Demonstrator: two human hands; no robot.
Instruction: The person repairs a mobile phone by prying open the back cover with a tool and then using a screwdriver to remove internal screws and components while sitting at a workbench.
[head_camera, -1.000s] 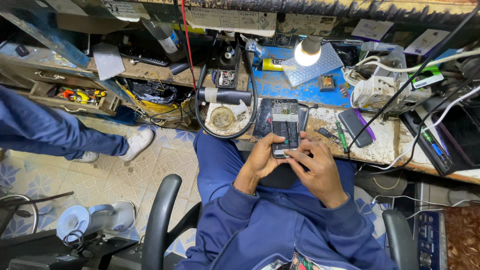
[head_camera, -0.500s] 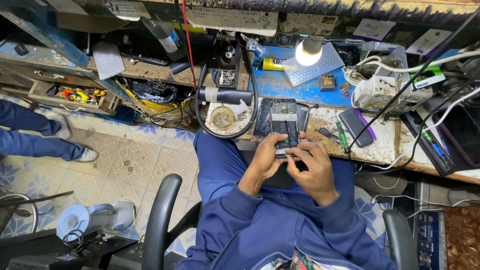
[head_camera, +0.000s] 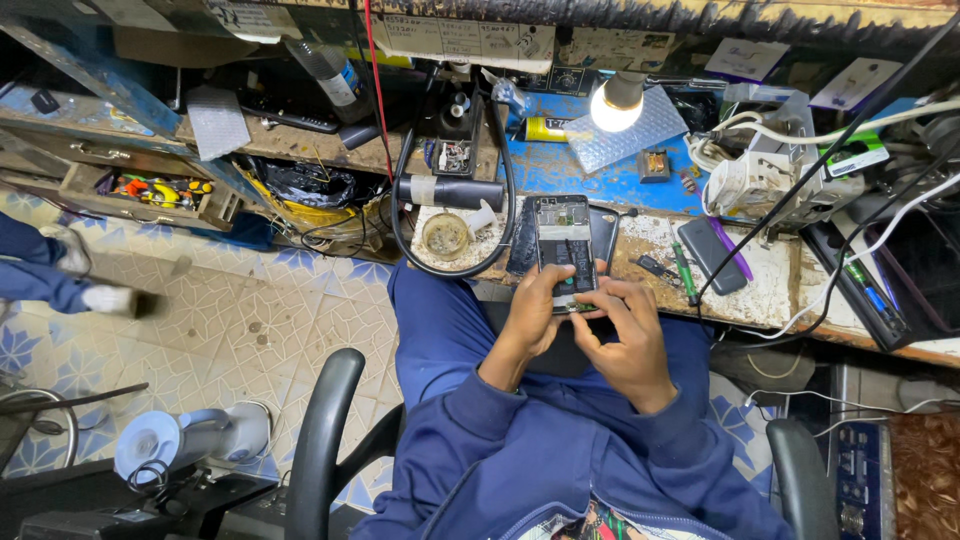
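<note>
Phone (head_camera: 563, 240) with its back cover off lies at the near edge of the table (head_camera: 770, 285), the inner parts and board exposed, its lower end reaching over the lap. The left hand (head_camera: 535, 305) grasps the lower left side of the phone and steadies it; the right hand (head_camera: 620, 325) has its fingertips pinched together at the bottom end — whether a small tool or part sits between them, I cannot tell.

The risk, as I judge it, is a slip: if the pinching fingers press too hard, a thin connector inside can tear, or a tiny piece can drop to the tiled floor (head_camera: 240, 320). The phone is only half supported, so a loose grip can tip it off the edge. The black cable loop (head_camera: 505, 190) lies just beside it, and the lit lamp (head_camera: 617, 105) stands near — a pulled cable can drag things across the crowded surface.
</note>
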